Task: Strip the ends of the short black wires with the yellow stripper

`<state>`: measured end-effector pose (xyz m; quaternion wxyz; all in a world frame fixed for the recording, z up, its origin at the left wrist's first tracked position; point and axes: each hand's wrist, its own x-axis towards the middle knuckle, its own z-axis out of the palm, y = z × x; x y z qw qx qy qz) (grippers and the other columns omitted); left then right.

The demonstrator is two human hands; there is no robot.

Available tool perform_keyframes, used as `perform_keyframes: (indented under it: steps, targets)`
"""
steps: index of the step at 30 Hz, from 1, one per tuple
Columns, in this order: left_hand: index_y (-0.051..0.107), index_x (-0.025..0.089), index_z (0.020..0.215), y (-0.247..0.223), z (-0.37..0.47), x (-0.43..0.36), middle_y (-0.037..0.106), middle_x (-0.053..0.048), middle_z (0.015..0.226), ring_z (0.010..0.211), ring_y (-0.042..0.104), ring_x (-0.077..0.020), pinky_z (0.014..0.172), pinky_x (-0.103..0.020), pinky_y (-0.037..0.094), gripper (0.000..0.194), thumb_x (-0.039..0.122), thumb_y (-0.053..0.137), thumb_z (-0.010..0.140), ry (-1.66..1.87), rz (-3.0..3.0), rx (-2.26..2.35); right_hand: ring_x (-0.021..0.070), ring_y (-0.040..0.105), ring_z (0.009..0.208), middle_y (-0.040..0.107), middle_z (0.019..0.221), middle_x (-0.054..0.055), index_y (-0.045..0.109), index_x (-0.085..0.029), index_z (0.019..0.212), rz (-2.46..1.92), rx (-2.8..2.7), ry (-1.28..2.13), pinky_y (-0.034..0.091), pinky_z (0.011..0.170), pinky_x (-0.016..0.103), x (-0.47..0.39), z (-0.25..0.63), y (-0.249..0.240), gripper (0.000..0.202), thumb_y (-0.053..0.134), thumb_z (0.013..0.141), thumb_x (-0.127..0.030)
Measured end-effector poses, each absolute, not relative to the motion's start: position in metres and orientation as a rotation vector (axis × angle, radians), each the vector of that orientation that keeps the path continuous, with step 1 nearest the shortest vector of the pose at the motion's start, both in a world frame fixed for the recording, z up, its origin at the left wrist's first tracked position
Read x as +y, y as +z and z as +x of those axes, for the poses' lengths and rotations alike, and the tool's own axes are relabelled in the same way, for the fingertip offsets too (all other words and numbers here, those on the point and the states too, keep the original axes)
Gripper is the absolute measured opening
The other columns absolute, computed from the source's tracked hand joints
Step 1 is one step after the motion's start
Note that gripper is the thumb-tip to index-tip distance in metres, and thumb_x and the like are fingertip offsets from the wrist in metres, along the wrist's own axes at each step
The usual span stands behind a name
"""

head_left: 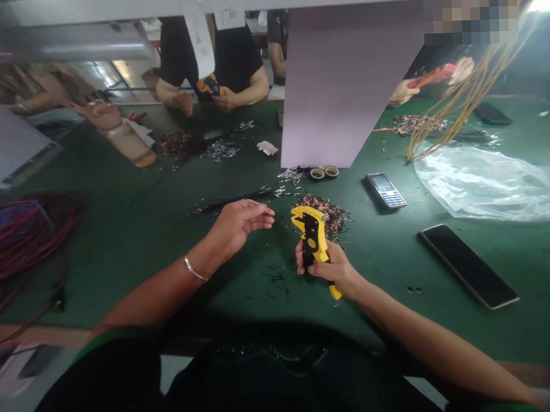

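My right hand (329,267) is wrapped round the handles of a yellow and black wire stripper (312,232), its jaws pointing up and to the left. To its left, my left hand (239,226) is closed in a pinch, fingertips towards the stripper's jaws but apart from them; whatever is between them is too small to make out. Behind the stripper lies a heap of short copper-coloured wire pieces (332,215). A bundle of black wires (238,199) with bright ends stretches beyond my left hand. Dark scraps (277,278) are scattered on the green table (242,297) between my arms.
A keypad phone (386,190), a smartphone (469,265) and a clear plastic bag (491,183) lie to the right. Two tape rolls (324,173) sit by an upright panel (343,83). Red cable coils (28,238) are at left. A co-worker's hand (226,98) holds another tool opposite.
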<state>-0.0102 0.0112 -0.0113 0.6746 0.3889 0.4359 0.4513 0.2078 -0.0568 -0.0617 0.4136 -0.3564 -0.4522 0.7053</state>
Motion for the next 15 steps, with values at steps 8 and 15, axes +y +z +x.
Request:
perform_keyframes:
  steps: [8,15]
  targets:
    - [0.066,0.011,0.072,-0.0215,-0.0119,0.0133,0.072,-0.009,0.079,0.068,0.067,-0.0161,0.073,-0.034,0.052,0.011,0.020,0.074,0.072,1.007,0.827,0.963,0.0146,0.058,0.064,0.060,0.074,0.000,0.056,-0.017,0.095,-0.903,-1.221,1.758,0.047,0.063,0.032,-0.0605,0.2055,-0.0594,0.036,0.064,0.059,-0.015]
    - [0.066,0.011,0.070,-0.0179,-0.0098,0.0096,0.071,-0.009,0.077,0.066,0.066,-0.0155,0.071,-0.033,0.051,0.010,0.019,0.073,0.072,1.000,0.810,0.961,0.0165,0.060,0.068,0.061,0.080,0.002,0.055,-0.020,0.098,-0.897,-1.285,1.737,0.050,0.065,0.034,-0.0618,0.2010,-0.0603,0.040,0.066,0.060,-0.017]
